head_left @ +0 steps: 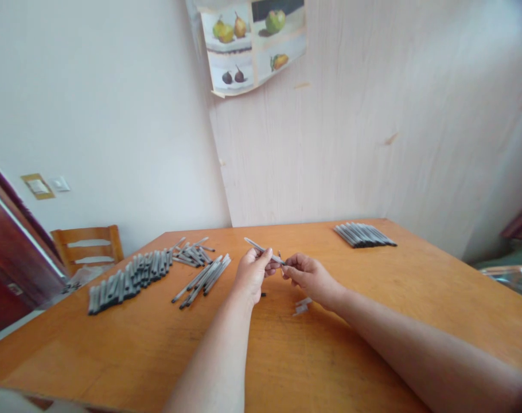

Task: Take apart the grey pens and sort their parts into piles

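My left hand is closed around a pen with a pale, see-through barrel, which slants down to the right. At the pen's dark lower end, the fingers of my right hand are pinched together; any small part between them is too small to make out. Small clear plastic pieces lie on the table below my right hand. A small black piece sits beside my left wrist. Left of my hands, a loose bunch of similar pens rests on the wood.
The wooden table meets the wall at the back. A long row of pens and a jumbled pile occupy its left side. Another neat row of pens lies at the back right. A wooden chair stands beyond the left edge.
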A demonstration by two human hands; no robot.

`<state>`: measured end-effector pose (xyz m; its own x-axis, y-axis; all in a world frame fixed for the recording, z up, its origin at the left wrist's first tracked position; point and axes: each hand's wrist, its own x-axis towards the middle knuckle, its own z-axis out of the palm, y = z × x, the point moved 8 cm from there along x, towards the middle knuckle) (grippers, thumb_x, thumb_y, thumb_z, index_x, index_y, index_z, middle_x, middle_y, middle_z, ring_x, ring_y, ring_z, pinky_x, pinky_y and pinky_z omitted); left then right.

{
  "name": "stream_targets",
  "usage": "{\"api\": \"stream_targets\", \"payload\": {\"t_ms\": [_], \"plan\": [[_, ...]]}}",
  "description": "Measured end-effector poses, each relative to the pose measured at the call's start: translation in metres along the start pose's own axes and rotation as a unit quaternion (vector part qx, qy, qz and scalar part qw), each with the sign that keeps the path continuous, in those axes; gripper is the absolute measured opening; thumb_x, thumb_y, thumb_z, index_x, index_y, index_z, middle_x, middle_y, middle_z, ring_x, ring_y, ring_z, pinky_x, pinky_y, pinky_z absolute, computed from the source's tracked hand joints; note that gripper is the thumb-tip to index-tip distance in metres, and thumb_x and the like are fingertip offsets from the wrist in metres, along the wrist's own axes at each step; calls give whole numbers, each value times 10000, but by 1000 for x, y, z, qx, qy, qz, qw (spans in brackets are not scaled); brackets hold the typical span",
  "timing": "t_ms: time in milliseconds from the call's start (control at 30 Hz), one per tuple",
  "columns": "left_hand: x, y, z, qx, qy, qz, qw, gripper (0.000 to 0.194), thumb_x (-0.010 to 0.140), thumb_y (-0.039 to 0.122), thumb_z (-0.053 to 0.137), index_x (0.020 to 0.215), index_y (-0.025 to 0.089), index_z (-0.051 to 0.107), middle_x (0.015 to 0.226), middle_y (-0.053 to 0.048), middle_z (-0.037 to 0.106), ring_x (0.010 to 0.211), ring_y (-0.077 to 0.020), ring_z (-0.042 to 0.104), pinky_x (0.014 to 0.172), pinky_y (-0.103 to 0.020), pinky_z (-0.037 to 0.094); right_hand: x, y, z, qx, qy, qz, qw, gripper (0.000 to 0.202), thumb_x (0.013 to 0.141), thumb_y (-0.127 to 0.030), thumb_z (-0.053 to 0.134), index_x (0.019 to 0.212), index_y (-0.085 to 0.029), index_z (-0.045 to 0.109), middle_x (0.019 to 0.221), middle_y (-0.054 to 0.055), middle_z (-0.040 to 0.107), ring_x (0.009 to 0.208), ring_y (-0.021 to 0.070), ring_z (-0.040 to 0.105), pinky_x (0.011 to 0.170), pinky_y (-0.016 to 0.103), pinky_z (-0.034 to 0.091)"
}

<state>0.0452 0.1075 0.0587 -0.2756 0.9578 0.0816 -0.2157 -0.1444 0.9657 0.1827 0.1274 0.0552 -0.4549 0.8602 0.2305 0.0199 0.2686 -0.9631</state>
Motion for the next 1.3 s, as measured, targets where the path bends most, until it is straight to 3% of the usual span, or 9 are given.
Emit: {"api": "stream_targets", "payload": {"t_ms": [200,433,600,1067,1300], "plan": [[1,-1,-1,0,5,-1,1000,329,718,408,731,850,163,555,785,-79,711,687,-160,678,621,-244,469,0,4,0,-8,-9,6,1000,301,862,-450,489,772,-172,562,713,20,633,533,92,484,534,241,389],[1,-2,-1,15,6,0,1000,274,753,372,698,848,157,558,791,-82,712,670,-147,669,599,-231,466,2,5,-2,17,11,-6,1000,222,770,-383,633,822,-182,552,713,-7,614,596,99,504,579,237,420],[1,-1,-1,9,9,-1,1000,277,752,373,702,850,155,562,788,-83,710,666,-144,668,594,-226,467,0,7,1,-9,-10,15,1000,269,851,-432,514,787,-177,571,715,13,637,552,91,476,547,236,399],[-1,-5,-3,4,41,-15,999,307,737,411,718,803,162,551,694,-58,691,575,-123,646,530,-203,453,8,14,-9,-63,43,-65,995,218,764,-390,622,798,-193,535,666,-30,534,585,106,452,540,235,360],[3,-3,-12,-26,60,-17,998,277,754,378,708,804,164,539,675,-44,674,554,-117,641,527,-203,461,8,18,-9,-86,36,-56,994,223,784,-400,601,826,-187,547,677,-23,547,589,110,461,536,234,360]]}}
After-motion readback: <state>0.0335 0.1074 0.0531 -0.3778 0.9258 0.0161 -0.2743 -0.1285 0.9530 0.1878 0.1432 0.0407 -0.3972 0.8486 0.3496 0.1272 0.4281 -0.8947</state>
